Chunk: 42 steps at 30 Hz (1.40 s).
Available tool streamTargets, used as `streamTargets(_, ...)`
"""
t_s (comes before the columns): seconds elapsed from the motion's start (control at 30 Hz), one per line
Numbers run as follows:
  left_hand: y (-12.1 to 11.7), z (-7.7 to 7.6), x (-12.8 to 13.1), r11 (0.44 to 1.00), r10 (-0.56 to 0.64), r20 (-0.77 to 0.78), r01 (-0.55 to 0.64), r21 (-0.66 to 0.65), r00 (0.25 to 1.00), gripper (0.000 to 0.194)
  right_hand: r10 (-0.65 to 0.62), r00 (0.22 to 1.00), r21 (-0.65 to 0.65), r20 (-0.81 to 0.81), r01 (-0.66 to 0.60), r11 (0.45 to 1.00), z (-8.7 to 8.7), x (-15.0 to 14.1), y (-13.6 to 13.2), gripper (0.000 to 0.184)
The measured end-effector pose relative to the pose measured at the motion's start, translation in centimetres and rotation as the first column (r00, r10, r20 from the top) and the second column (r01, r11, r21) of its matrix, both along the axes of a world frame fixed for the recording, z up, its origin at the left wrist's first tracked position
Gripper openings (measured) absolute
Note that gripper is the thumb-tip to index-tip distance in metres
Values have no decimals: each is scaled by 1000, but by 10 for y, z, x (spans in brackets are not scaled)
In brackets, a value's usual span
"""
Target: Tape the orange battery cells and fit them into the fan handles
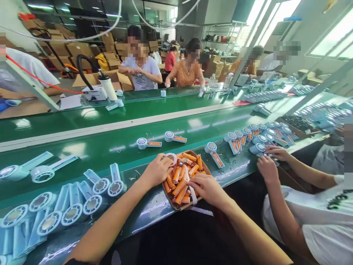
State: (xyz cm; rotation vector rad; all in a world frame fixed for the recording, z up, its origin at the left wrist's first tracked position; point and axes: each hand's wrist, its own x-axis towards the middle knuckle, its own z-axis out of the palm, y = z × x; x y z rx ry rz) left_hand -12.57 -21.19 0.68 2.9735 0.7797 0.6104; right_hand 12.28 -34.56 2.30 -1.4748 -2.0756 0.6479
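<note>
The green table [104,136] ran broad and smooth in front of you, and the open box [178,208] of orange cylinders sat at its near edge, between your hands. The box looked like thin cardboard, weighed down by its load and best taken by two opposite walls. The pale blue housings [42,173] looked light, stiff and a little slick, easiest to take around the round head. The cylinders [180,186] seemed firm, small but dense, smooth enough to slip, and best pinched mid-length. Your left hand [157,170] had its thumb and fingertips nearly closed on the rim of a pale ring [174,158], apparently a light tape roll. Your right hand [208,187] had its fingers curled almost together over the cylinders, beside a soft, bendy white strip [193,196]; you could not tell whether they gripped it. You had one box, three housings just around its far and right sides, two farther left, at least seven crowded toward the near left corner, more than a dozen cylinders showing, one ring and one strip at the box.
</note>
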Motion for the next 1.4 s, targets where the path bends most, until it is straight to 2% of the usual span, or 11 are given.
streamTargets(0.17, 7, 2, -8, 990, 113, 57, -108, -89, 992, 26, 269, 928, -200, -257, -324, 925, 27, 6, -21, 28)
streamTargets(0.37, -32, 31, -12, 980, -40, 250, -12, 201, 968, 36, -200, 878, -187, -435, 129, 974, 32, -6, 9, 57)
streamTargets(0.47, -49, 45, -27, 953, -64, 247, -15, 302, 967, 35, 55, 849, -287, -525, -238, 928, 37, -18, 5, 41)
streamTargets(0.6, -63, 49, -51, 947, -35, 157, -17, 321, 987, 17, 479, 773, -320, -416, -618, 719, 41, -17, -2, 37)
streamTargets(0.7, -71, 45, -54, 944, 1, 141, -47, 325, 990, 15, 225, 949, -163, -220, -263, 951, 28, -8, 27, 26)
streamTargets(0.8, -75, 41, -44, 948, 17, 150, -63, 311, 988, 17, -56, 998, 44, 3, 56, 998, 10, -2, 71, 28)
streamTargets(0.87, -75, 39, -38, 957, 8, 151, -52, 285, 988, 22, -51, 997, 71, 60, 47, 996, 2, -1, 92, 21)
streamTargets(0.97, -77, 35, -35, 976, 5, 136, -34, 215, 991, 36, -79, 963, 66, -257, 100, 993, 0, 1, 102, 22)
streamTargets(1.07, -79, 31, -40, 981, 12, 118, -34, 189, 993, 47, -142, 676, -36, -723, 169, 985, 11, 4, 90, 38)
streamTargets(1.17, -81, 30, -44, 981, 13, 88, -29, 190, 996, 49, -162, 492, -90, -855, 167, 982, 26, 0, 69, 51)
streamTargets(1.4, -86, 51, -41, 991, -12, -16, 14, 135, 1000, 50, -105, 770, -262, -630, -83, 961, 54, -15, 29, 61)
